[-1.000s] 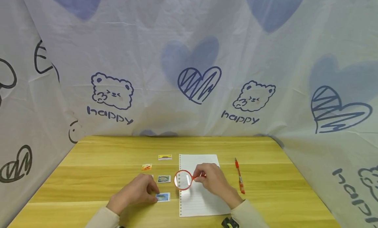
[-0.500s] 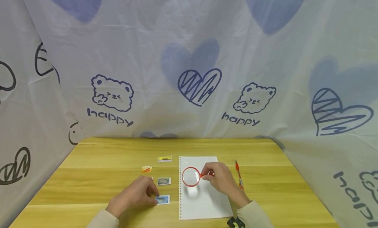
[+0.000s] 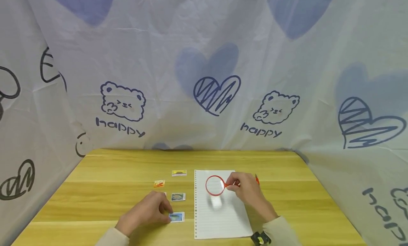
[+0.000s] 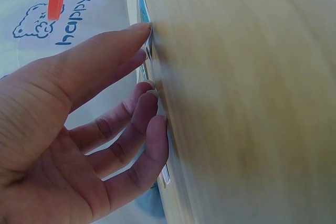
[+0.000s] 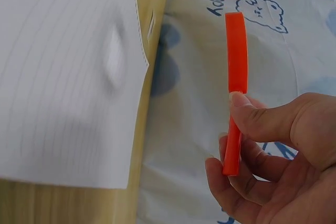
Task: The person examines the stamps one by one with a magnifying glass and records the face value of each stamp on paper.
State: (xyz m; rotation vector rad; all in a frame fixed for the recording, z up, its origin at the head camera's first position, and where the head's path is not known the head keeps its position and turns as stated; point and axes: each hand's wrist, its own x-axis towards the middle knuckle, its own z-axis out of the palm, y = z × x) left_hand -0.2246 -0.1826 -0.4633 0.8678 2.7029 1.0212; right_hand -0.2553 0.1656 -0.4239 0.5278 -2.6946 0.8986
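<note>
My left hand [image 3: 146, 210] rests low over the table, its thumb and forefinger pinching the left edge of a small blue picture stamp [image 3: 177, 217]. In the left wrist view the other fingers of that hand [image 4: 79, 119] curve down to the wood. My right hand [image 3: 248, 191] grips the short handle of a red-rimmed magnifying glass [image 3: 215, 185], raised over lined paper [image 3: 220, 221]. Seen edge-on in the right wrist view, the magnifying glass [image 5: 237, 51] sits between thumb and fingers. Its lens throws a bright spot on the paper.
Above the blue stamp lie a dark green stamp [image 3: 178, 196], a yellow stamp [image 3: 179, 172] and an orange one [image 3: 159, 183]. Another pale stamp is mostly hidden by the left hand. A red pen [image 3: 257, 179] lies partly behind the right hand. Printed cloth [image 3: 169, 108] walls the table.
The right hand has carried the magnifying glass rightward and slightly away, from the paper's left edge to over its middle, and now covers most of the pen. The left hand stays at the blue stamp.
</note>
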